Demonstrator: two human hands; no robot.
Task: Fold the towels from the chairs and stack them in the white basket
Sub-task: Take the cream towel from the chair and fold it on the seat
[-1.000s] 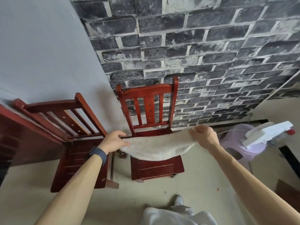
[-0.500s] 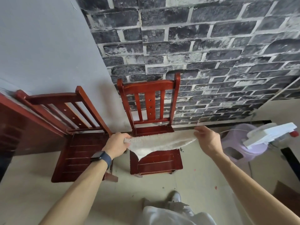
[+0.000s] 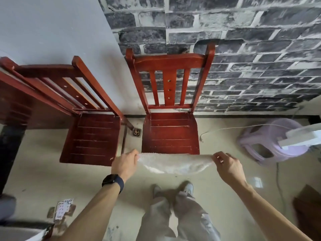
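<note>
**Towel held out in front of the chairs**

So the person is standing facing the wall, holding a white fluffy towel (image 3: 173,164) in the air between both hands. It's just past the front edge of a red wooden chair (image 3: 171,134), off the seat, sagging a bit in the middle above the floor (image 3: 43,171).

The left hand (image 3: 125,164), the one with a dark watch (image 3: 112,182) on the wrist, has its fingers curled round the left end of the towel. The right hand (image 3: 227,167) pinches the right end between thumb and fingertips, with the other fingers loosely bent.

The floor is beige, concrete-looking, scuffed and spotty. There's a small drain (image 3: 136,132) set in it between the two chairs. The chair seat is glossy dark red slats.

A second chair (image 3: 92,136) of the same kind sits to its left, turned at an angle, with its back next to a dark red table (image 3: 15,105). Behind the first chair is a brick wall (image 3: 243,49), dark grey with pale mortar lines. Left of that it switches to a plain grey wall (image 3: 52,32).

Off to the right there's a pale purple plastic stool (image 3: 271,141) with something white (image 3: 302,136) over it, can't tell what. A thin white cable (image 3: 225,127) trails across the floor toward the chair. Some paper scraps (image 3: 62,209) lie on the floor at lower left.
</note>
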